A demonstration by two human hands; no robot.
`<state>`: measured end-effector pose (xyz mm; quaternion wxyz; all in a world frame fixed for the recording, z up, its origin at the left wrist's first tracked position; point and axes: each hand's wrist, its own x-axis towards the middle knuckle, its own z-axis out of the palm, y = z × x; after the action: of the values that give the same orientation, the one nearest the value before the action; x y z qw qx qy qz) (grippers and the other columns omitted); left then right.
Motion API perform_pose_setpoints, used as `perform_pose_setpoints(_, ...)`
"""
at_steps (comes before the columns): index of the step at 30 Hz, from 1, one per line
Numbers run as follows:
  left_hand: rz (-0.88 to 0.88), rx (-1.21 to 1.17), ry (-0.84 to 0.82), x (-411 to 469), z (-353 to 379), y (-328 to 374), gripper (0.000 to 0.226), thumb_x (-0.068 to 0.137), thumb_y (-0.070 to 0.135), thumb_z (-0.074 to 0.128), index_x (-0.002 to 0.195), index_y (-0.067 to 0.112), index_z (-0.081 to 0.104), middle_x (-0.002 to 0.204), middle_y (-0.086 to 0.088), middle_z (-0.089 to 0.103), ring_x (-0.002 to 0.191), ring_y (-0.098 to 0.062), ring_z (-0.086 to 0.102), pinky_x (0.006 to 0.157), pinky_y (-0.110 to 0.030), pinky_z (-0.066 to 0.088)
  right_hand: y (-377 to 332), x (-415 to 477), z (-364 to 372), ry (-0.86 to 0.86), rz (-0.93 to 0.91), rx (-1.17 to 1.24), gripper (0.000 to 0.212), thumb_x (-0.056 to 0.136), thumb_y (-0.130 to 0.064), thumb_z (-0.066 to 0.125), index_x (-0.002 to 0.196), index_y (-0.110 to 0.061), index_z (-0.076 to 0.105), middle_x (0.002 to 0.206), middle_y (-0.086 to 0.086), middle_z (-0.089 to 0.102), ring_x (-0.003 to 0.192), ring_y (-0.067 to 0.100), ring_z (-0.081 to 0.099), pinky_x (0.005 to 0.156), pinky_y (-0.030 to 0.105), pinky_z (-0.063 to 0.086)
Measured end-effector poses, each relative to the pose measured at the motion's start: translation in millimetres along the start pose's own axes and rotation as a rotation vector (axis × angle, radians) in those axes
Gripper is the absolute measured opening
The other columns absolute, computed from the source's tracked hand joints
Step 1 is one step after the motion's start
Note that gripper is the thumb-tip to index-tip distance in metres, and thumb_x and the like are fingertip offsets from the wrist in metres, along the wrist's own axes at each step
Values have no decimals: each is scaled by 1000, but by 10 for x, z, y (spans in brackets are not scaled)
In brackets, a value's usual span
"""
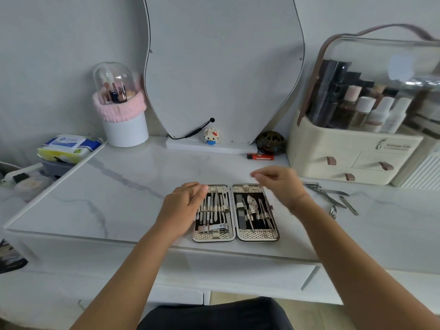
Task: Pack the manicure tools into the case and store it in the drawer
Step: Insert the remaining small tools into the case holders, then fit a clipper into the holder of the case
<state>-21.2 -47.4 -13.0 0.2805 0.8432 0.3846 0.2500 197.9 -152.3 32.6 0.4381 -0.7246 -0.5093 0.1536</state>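
Note:
A manicure case (235, 234) lies open flat near the front edge of the marble table, with metal tools strapped in both halves. My left hand (183, 210) rests at the case's left edge, fingers relaxed over the top of the left half. My right hand (281, 184) hovers above the right half's top corner, fingers loosely curled, holding nothing that I can see. Several loose metal tools (333, 198), clippers among them, lie on the table to the right of the case.
A cream cosmetics organiser (352, 158) with small drawers stands at the back right. A mirror (221, 67), a brush holder (121, 108), a red lighter (260, 156) and a wipes pack (69, 147) line the back. A drawer front (238, 272) sits below the table edge.

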Motion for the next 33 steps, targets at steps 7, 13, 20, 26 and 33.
perform_pose_setpoints(7, 36, 183, -9, 1, 43, 44, 77, 84, 62, 13, 135, 16, 48, 145, 2, 42, 134, -17, 35, 113, -37, 25, 622, -6, -773, 203, 175, -417, 23, 80, -22, 70, 101, -11, 72, 102, 7, 69, 89, 18, 57, 79, 25, 35)
perform_pose_setpoints(13, 20, 131, 1, -13, 11, 72, 69, 88, 58, 15, 126, 19, 57, 140, 2, 48, 131, -19, 39, 111, -39, 28, 811, 111, -795, 121, 255, -690, 16, 83, -26, 63, 93, -18, 73, 99, 12, 69, 100, 34, 58, 89, 39, 42)
perform_pose_setpoints(20, -3, 86, 4, -6, 11, 53, 67, 88, 59, 17, 128, 21, 55, 140, 4, 48, 133, -16, 37, 112, -37, 26, 755, 191, -702, 110, 248, -672, 7, 81, -21, 64, 77, -26, 66, 93, 3, 67, 97, 29, 57, 83, 35, 43)
perform_pose_setpoints(26, -5, 82, -3, -7, 10, 54, 67, 88, 59, 18, 127, 21, 56, 141, 4, 47, 133, -16, 37, 112, -36, 26, 632, 265, -681, -31, 278, -695, 9, 83, -26, 62, 76, -28, 57, 97, 3, 66, 99, 26, 57, 90, 36, 39)
perform_pose_setpoints(33, 0, -90, 51, -39, -76, 104, 57, 89, 58, 29, 126, 22, 55, 135, 5, 51, 127, -13, 42, 109, -34, 31, 208, 160, -517, 119, 87, -504, 13, 86, -26, 61, 92, -18, 69, 88, 1, 67, 86, 21, 60, 88, 37, 47)
